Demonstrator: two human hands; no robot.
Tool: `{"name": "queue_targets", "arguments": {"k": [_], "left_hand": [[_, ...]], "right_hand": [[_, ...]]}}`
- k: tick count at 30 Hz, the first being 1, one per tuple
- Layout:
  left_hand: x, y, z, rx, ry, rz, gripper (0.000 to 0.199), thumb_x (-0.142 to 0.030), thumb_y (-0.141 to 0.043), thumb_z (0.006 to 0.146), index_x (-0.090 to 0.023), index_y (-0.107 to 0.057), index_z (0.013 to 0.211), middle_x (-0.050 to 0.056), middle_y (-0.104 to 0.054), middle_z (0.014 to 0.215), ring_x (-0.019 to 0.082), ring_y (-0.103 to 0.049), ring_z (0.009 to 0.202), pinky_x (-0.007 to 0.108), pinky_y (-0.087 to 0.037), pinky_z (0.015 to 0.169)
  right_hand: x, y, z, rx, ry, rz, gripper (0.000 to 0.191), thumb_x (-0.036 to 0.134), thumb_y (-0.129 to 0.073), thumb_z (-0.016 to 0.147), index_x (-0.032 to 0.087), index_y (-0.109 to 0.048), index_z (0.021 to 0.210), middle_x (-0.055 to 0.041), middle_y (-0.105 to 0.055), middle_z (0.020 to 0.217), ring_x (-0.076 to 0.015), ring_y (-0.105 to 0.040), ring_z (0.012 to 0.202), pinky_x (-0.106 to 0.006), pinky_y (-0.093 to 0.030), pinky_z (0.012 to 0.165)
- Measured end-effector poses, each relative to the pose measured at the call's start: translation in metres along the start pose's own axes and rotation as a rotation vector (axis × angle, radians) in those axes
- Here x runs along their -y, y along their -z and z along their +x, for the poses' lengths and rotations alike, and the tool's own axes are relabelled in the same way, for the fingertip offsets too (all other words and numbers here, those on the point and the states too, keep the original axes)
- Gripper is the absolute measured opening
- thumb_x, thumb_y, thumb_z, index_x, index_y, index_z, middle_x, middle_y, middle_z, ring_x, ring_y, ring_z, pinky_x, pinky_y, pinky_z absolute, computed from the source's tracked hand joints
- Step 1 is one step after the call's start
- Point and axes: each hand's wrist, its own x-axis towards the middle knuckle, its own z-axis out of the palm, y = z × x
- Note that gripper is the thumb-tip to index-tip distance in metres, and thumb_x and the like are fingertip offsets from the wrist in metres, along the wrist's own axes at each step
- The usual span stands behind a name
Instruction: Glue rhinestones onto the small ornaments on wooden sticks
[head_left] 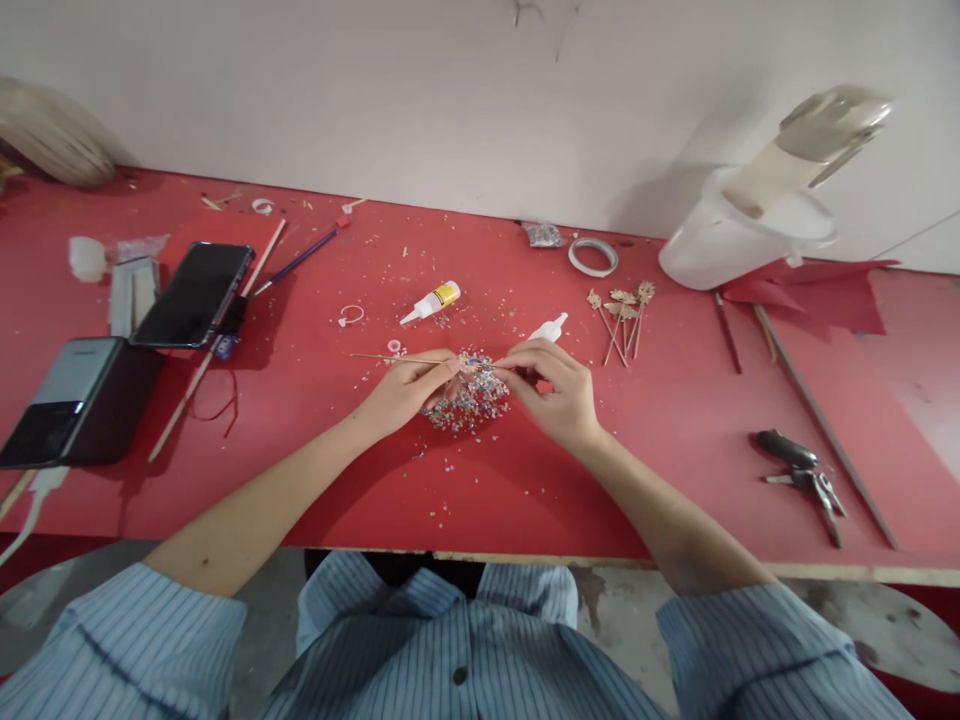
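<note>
My left hand is closed around a thin wooden stick, which juts out leftward past the knuckles. Opposite it, my right hand pinches thumb against fingers at something small by the stick's other end; what it is, I cannot make out. Both hands are above a pile of tiny multicoloured beads or chips on the red tabletop. Just behind the right hand lies a white nozzle-tipped bottle, partly hidden. A glue bottle with a yellow label lies on its side behind the left hand.
Several sticks with leaf-shaped tops lie right of a tape roll. At right are a white bucket and keys. Leftward lie a phone, a black box-like device, a paintbrush and a long stick.
</note>
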Motion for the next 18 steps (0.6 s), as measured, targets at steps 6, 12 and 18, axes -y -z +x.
{"name": "queue_targets", "arguments": {"k": [6,12,18], "left_hand": [[-0.0007,-0.0006,-0.0011,0.001,0.013,-0.020,0.033,-0.038,-0.044,0.095,-0.016,-0.060,0.077,0.000,-0.053,0.066,0.006,-0.041,0.047,0.022,-0.035,0.046],[-0.0023,-0.0016,-0.0018,-0.010,0.010,-0.026,0.036,-0.038,-0.045,0.095,-0.015,-0.056,0.070,0.000,-0.053,0.066,0.006,-0.041,0.049,0.021,-0.035,0.046],[-0.0039,-0.0019,-0.0019,-0.017,0.024,-0.024,0.034,-0.038,-0.045,0.094,-0.016,-0.057,0.072,0.000,-0.053,0.066,0.006,-0.041,0.048,0.020,-0.034,0.045]], "right_hand": [[-0.0025,-0.0014,-0.0016,0.006,0.078,-0.040,0.005,0.021,-0.061,0.087,0.023,-0.065,0.090,-0.0037,-0.065,0.088,-0.0154,-0.061,0.080,-0.032,-0.052,0.074],[-0.0044,-0.0033,-0.0015,-0.028,0.181,-0.057,0.008,0.016,-0.062,0.086,0.021,-0.065,0.091,-0.0037,-0.065,0.086,-0.0142,-0.063,0.079,-0.029,-0.053,0.070],[-0.0055,-0.0035,-0.0022,-0.029,0.204,-0.077,0.010,0.014,-0.063,0.084,0.020,-0.065,0.092,-0.0051,-0.065,0.088,-0.0141,-0.063,0.078,-0.028,-0.055,0.068]]}}
